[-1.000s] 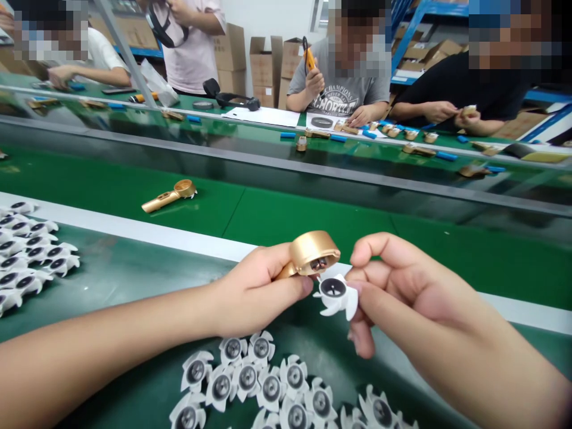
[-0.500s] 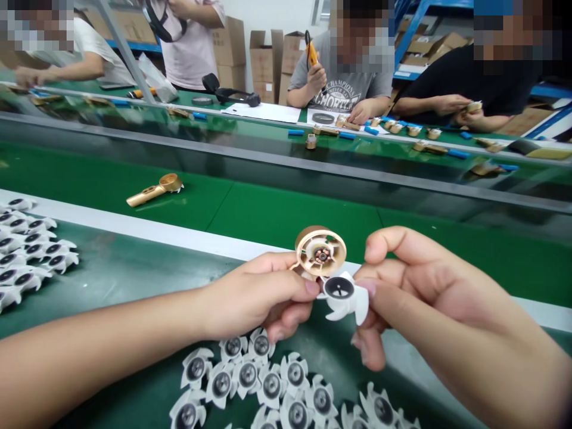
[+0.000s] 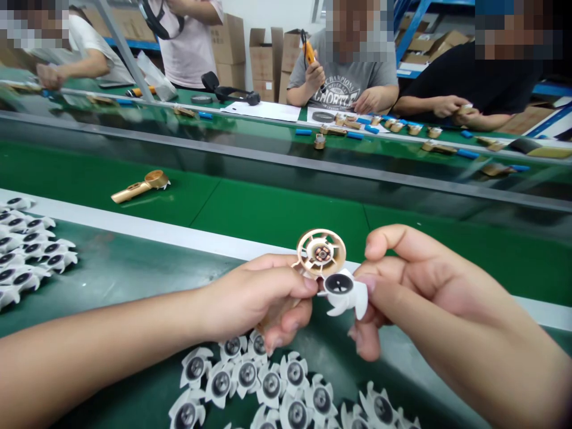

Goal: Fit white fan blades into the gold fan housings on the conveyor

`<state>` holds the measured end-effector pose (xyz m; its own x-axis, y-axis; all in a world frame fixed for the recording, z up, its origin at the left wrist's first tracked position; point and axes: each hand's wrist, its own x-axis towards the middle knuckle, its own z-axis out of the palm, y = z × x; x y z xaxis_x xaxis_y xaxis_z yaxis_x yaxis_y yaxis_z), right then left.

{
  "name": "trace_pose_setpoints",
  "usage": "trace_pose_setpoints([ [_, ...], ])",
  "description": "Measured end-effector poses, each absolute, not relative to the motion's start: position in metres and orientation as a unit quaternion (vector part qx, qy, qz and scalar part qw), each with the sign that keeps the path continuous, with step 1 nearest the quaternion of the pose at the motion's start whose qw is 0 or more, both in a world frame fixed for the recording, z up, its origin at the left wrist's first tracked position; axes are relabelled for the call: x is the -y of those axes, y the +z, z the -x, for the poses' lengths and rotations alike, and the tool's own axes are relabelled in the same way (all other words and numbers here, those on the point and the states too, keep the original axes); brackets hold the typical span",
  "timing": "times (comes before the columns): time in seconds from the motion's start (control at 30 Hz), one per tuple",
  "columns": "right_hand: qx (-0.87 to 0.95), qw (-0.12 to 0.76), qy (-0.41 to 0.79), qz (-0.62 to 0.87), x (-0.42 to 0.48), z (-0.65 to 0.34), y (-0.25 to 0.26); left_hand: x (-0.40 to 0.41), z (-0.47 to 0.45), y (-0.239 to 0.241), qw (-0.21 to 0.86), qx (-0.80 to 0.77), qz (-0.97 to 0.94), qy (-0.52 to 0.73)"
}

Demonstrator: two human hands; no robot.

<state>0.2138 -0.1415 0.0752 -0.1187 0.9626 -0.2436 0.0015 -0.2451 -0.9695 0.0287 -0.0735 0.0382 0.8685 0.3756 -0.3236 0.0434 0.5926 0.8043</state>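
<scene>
My left hand has its fingers curled round the handle of a gold case. The round end faces me, so I can see its spokes. My right hand pinches a white fan by one blade. The fan sits just below the round end; I can't tell if they touch. More fans lie on the green counter, close to me and far left. Another case lies past the white strip.
</scene>
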Motion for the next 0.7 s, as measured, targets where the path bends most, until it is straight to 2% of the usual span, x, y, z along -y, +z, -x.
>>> trace_pose_setpoints([
  [0.2,0.458,0.413,0.574,0.539,0.139,-0.215,0.072,0.081,-0.027,0.048,0.672,-0.321,-0.652,0.144],
  [0.43,0.466,0.408,0.563,0.547,0.142,-0.214,0.072,0.08,-0.024,0.049,0.394,-0.31,-0.835,0.225],
  [0.7,0.451,0.413,0.581,0.537,0.142,-0.213,0.073,0.08,-0.021,0.045,0.31,-0.289,-0.873,0.242],
])
